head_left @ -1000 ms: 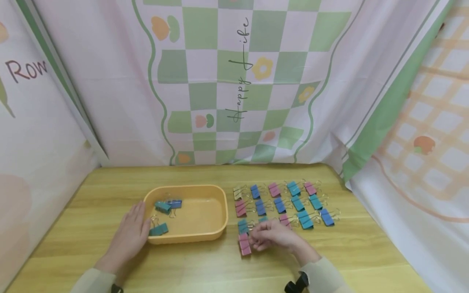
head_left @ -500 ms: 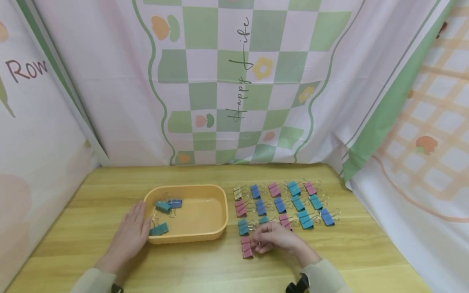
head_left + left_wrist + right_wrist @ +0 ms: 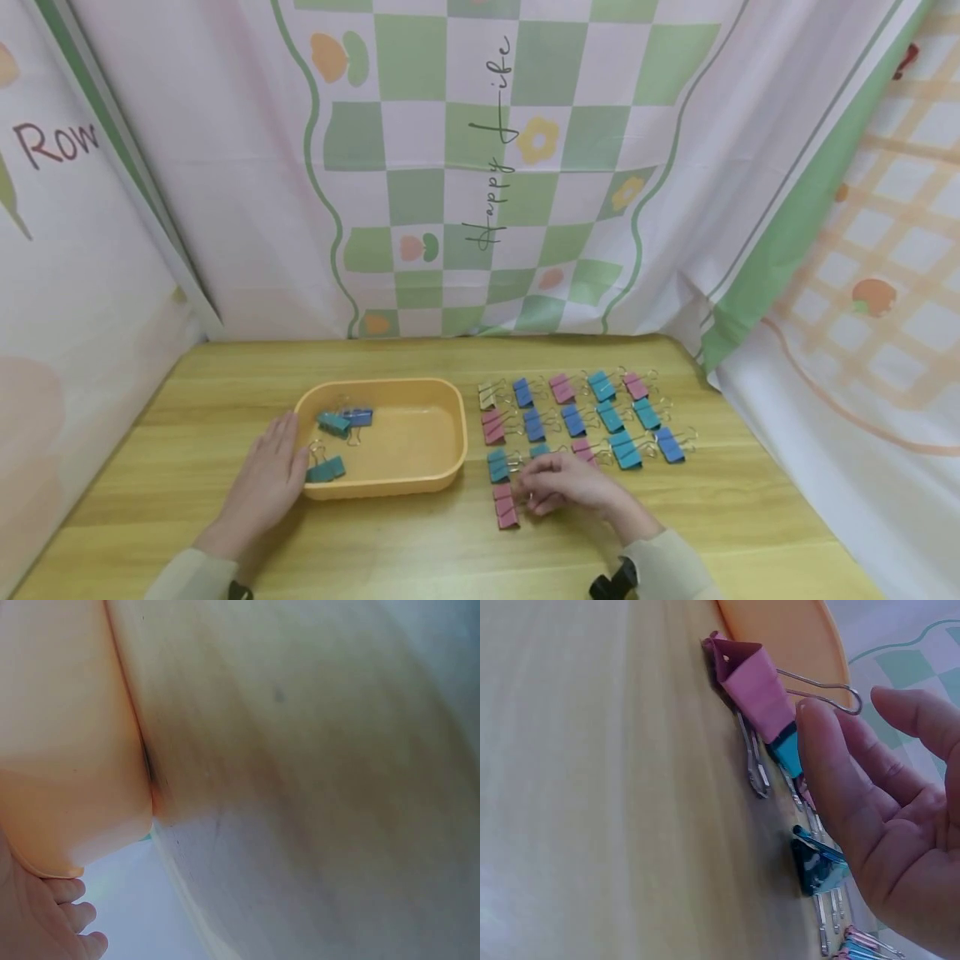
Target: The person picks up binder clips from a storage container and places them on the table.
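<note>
My right hand (image 3: 566,485) is beside a pink binder clip (image 3: 506,508) at the near left of a layout of clips on the table. In the right wrist view, the thumb tip (image 3: 817,712) overlaps the raised wire handle (image 3: 853,706) of that pink clip, and the index finger stands apart from it. The clip's other handle lies on the table. My left hand (image 3: 264,475) rests along the left side of a yellow tray (image 3: 384,485), fingers extended. Inside the tray lie teal clips (image 3: 326,470) and a blue clip (image 3: 358,417).
Behind the pink clip run three rows of binder clips, blue, pink, teal and one yellowish clip (image 3: 487,395). A teal clip (image 3: 538,451) is partly hidden by the right hand. The wooden table (image 3: 405,550) meets a patterned curtain (image 3: 480,275) at the back.
The pink clip shifted slightly right and nearer, lining up in front of the teal one. My right hand has since drawn slightly right from it. The left hand stays put.
</note>
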Demonstrator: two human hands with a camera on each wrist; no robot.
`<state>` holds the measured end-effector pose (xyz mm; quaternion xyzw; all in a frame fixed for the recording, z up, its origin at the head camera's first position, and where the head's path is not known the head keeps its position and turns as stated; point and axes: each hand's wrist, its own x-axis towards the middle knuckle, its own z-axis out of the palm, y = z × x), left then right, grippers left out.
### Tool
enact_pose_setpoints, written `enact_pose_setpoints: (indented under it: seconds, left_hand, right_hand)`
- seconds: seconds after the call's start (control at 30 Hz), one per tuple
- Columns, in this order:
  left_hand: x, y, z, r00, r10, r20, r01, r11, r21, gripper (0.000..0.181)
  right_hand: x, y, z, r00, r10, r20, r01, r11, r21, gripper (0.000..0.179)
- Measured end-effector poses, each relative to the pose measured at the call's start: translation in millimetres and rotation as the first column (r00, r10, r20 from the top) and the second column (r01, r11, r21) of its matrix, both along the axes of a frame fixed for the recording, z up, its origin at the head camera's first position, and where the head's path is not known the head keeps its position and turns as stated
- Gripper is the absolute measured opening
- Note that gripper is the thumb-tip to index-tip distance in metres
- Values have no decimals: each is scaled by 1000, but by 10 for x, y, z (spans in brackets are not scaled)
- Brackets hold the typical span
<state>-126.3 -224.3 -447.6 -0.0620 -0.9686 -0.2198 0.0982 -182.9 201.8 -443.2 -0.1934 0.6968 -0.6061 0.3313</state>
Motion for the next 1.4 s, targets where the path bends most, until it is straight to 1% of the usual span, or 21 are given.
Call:
enact_pose_setpoints:
  seconds: [0.2, 0.3, 0.37, 0.47, 0.53, 0.63, 0.73, 0.83, 0.93, 1.03, 1.1, 1.17, 1.27, 1.4]
  left_hand:
    - [-12, -4, -10, 1000, 0, 0, 0, 1000, 0, 58]
    - [-20, -9, -21, 1000, 1, -6, -1, 1000, -6, 58]
    - [-23, -11, -27, 1000, 1, -8, -1, 1000, -8, 58]
    - [-27, -10, -35, 1000, 2, -8, -2, 1000, -10, 58]
    - [-29, -10, -40, 1000, 4, -7, -4, 1000, -11, 57]
    - [-31, -7, -40, 1000, 6, -2, -6, 1000, -12, 57]
    - [-27, -5, -33, 1000, 6, 1, -6, 1000, -12, 57]
    - [-20, -3, -27, 1000, 2, -1, -2, 1000, -9, 57]
    - [-17, -4, -28, 1000, 1, -2, -1, 1000, -7, 57]
    - [-17, -4, -28, 1000, 0, -1, 0, 1000, -6, 57]
    - [-17, -4, -26, 1000, 0, 1, 0, 1000, -7, 58]
    - [-16, -5, -22, 1000, 0, 3, 0, 1000, -6, 58]
    - [-13, -6, -16, 1000, 1, 5, -1, 1000, -8, 58]
    - [-7, -5, -7, 1000, 1, 4, -1, 1000, -7, 58]
  right_hand:
    - [-44, 46, 115, 996, -39, -85, 45, 996, 75, 33]
    - [-91, 52, 198, 994, -45, -103, 55, 994, 95, 36]
    - [-132, 42, 261, 993, -36, -115, 49, 993, 108, 38]
    - [-188, 1, 369, 987, -24, -161, 46, 989, 137, 39]
    - [-228, -44, 446, 980, -6, -199, 37, 988, 152, 38]
    - [-301, -135, 557, 973, 11, -232, 30, 984, 173, 32]
    - [-374, -258, 665, 971, 22, -237, 22, 983, 183, 28]
    - [-425, -401, 765, 971, 29, -238, 14, 984, 178, 33]
    - [-474, -561, 834, 964, 45, -262, 3, 984, 181, 40]
    - [-511, -737, 877, 955, 58, -291, 3, 978, 207, 39]
    - [-531, -856, 890, 953, 68, -295, -5, 978, 209, 35]
    - [-545, -977, 901, 956, 75, -282, -22, 982, 189, 31]
    - [-563, -1161, 911, 960, 88, -266, -52, 989, 138, 32]
    - [-564, -1407, 936, 958, 98, -270, -70, 991, 111, 33]
